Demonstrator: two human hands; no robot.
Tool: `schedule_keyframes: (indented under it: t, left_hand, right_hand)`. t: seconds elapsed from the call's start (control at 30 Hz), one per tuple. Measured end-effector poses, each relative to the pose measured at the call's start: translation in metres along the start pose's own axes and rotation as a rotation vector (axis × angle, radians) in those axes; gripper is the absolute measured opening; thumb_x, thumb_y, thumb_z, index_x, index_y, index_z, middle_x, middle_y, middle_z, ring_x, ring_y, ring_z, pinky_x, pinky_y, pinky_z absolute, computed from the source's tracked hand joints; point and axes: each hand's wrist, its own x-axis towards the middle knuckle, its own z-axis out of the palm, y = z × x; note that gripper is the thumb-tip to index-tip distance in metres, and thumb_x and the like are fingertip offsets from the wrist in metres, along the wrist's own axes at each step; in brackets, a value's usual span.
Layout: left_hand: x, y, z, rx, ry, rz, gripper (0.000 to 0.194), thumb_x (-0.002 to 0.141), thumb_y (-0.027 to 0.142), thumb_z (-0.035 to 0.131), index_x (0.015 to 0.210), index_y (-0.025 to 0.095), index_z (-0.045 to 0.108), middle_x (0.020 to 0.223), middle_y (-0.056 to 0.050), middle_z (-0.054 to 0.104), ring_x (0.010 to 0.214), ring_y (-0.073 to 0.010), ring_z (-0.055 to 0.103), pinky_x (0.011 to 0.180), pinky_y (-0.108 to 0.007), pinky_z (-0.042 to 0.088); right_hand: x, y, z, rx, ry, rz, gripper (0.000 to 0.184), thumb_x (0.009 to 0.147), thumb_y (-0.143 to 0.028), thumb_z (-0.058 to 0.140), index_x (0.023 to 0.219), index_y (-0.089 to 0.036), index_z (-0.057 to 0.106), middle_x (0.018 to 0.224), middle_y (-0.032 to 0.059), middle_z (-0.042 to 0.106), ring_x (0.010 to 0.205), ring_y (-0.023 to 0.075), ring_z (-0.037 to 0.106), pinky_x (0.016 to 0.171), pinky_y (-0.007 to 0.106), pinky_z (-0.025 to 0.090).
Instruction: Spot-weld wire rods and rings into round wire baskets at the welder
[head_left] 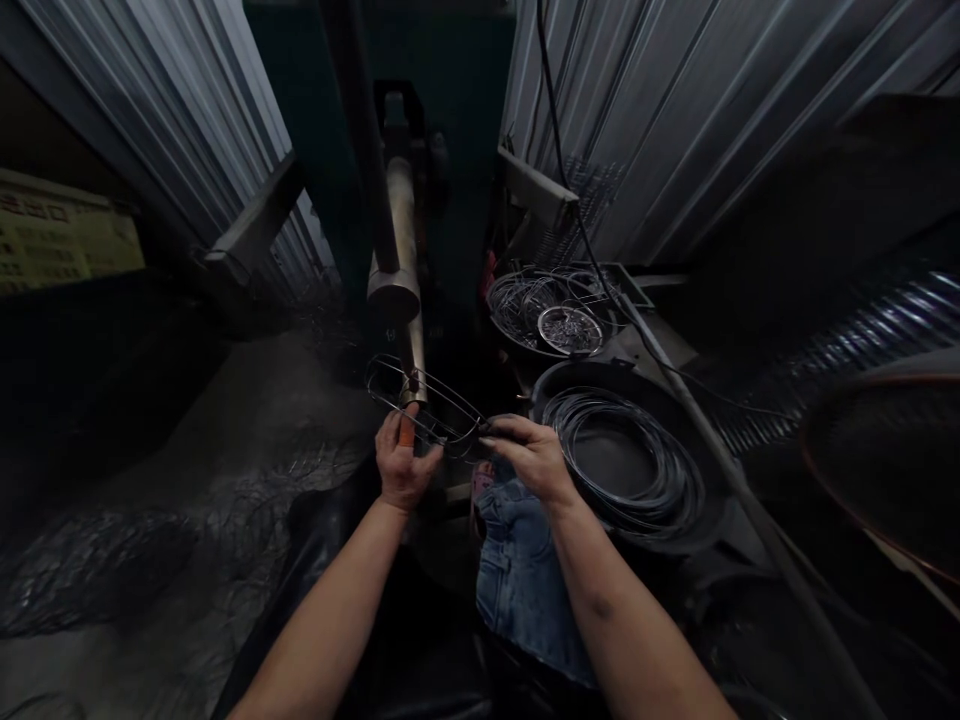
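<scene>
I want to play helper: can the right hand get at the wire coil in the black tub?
Probably yes: the right hand is near the wire coil, and the tub looks open on top. But the fingers hold the wire loop, so they may need freeing.

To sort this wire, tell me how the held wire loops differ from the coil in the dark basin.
The wire loops are held in the right hand, the left hand at them; the coil lies in the dark basin. The wire loops are elongated and few-stranded; the coil is a broad ring of many strands. Both are thin, curved, metallic-looking wire.
</scene>
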Motion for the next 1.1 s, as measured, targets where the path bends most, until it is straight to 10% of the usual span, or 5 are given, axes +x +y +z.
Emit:
schedule_keyframes:
  t: [0.67,1.1]
  left_hand:
    - [0.009,0.021,-0.016,-0.464,0.082,-0.354,0.07,0.041,0.008,0.086,0.107,0.02,0.068,0.115,-0.009,0.063,0.114,-0.0264,0.055,0.105,-0.031,0.035]
    - [0.015,-0.006,-0.01,-0.063,-0.052,-0.1,0.069,0.061,0.035,0.08,0.123,0.016,0.057,0.114,-0.011,0.063,0.103,-0.0259,0.06,0.094,-0.037,0.046]
  right_hand:
    - [0.035,-0.065,0.061,-0.287,-0.067,-0.047,0.005,0.065,-0.022,0.066,0.062,-0.02,0.07,0.065,0.0008,0.065,0.063,0.0165,0.059,0.061,0.026,0.044]
    - [0.056,-0.069,0.076,-0.363,0.006,0.053,0.009,0.062,-0.023,0.067,0.067,-0.017,0.072,0.067,0.0008,0.068,0.065,0.017,0.061,0.059,0.024,0.043]
